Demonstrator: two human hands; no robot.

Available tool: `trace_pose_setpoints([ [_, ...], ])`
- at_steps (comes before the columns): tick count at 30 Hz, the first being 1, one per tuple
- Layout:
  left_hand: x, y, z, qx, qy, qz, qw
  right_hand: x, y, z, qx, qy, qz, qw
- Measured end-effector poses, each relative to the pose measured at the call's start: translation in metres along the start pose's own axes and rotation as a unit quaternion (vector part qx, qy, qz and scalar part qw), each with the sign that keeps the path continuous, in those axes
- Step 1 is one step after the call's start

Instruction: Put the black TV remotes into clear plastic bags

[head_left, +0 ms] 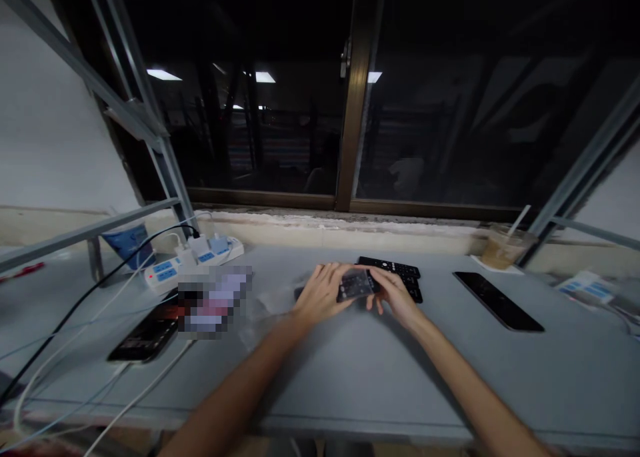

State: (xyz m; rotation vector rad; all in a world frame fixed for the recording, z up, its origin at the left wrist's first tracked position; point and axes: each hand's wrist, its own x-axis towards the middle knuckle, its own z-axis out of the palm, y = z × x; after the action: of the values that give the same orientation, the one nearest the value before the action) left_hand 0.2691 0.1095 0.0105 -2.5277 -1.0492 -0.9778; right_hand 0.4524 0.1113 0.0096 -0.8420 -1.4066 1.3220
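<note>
In the head view, a dark remote control (356, 284) lies crosswise between my two hands, just above the table. A glossy film seems to cover it, perhaps a clear plastic sleeve. My left hand (320, 290) is closed round its left part and hides much of it. At its right end, the fingers of my right hand (395, 292) grip the edge. Right behind my hands, black remote controls (389, 266) lie on the grey table (350, 370), partly covered by my right hand. Clear plastic (267, 304) lies left of my left hand.
A white power strip (170, 275) with plugs and cables stands back left, near a blue cup (130, 244). Below it are a dark phone (147, 330) and a blurred-out screen (220, 300). Rightward lie a black phone (497, 302) and a drink cup (503, 246) with a straw.
</note>
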Motion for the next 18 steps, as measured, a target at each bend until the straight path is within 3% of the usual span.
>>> trace_pose_setpoints([
  [4, 0.003, -0.013, -0.010, 0.056, -0.033, -0.063, 0.996, 0.004, -0.004, -0.016, 0.103, 0.107, -0.005, 0.989],
  [8, 0.001, -0.025, -0.015, 0.067, -0.060, -0.115, 0.989, 0.005, -0.004, -0.027, 0.160, 0.082, 0.029, 0.983],
  [12, -0.001, -0.029, -0.014, 0.069, -0.040, -0.096, 0.992, 0.005, -0.002, -0.028, 0.108, 0.032, 0.034, 0.993],
  [18, -0.004, -0.018, -0.002, 0.112, -0.075, -0.011, 0.991, 0.004, 0.006, -0.019, -0.055, 0.036, 0.004, 0.998],
])
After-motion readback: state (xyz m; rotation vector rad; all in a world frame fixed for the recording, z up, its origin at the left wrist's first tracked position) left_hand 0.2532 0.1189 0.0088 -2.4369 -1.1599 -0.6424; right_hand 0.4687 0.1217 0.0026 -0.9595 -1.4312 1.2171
